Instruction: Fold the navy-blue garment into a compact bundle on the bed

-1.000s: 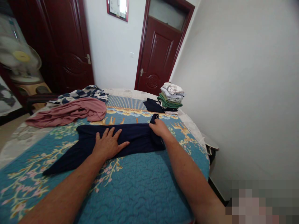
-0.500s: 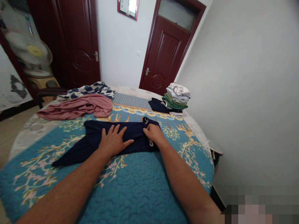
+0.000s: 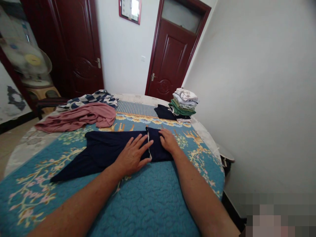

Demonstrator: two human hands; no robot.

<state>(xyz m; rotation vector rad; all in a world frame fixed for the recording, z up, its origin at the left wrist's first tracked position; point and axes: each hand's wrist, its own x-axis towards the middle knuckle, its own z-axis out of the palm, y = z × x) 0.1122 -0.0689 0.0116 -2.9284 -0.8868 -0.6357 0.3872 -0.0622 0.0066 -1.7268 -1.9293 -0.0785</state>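
Note:
A dark navy garment (image 3: pixel 103 152) lies stretched across a blue floral quilt (image 3: pixel 148 200). Its right end is folded over onto itself, and a thin white edge shows at the fold. My left hand (image 3: pixel 133 154) lies flat on the garment just left of the fold, fingers spread. My right hand (image 3: pixel 168 141) rests palm down on the folded-over end, fingers together and pressing on the cloth.
A pink garment (image 3: pixel 79 117) and a navy-and-white checked one (image 3: pixel 91 98) lie at the far left of the bed. A stack of folded clothes (image 3: pixel 184 102) and a dark folded piece (image 3: pixel 164 112) sit at the far right. A fan (image 3: pixel 27 61) and two dark red doors (image 3: pixel 170 59) stand behind. A white wall runs along the bed's right side.
My right hand has brought the garment's right end over to the left and laid it down flat. My left hand has slid right, up to the fold.

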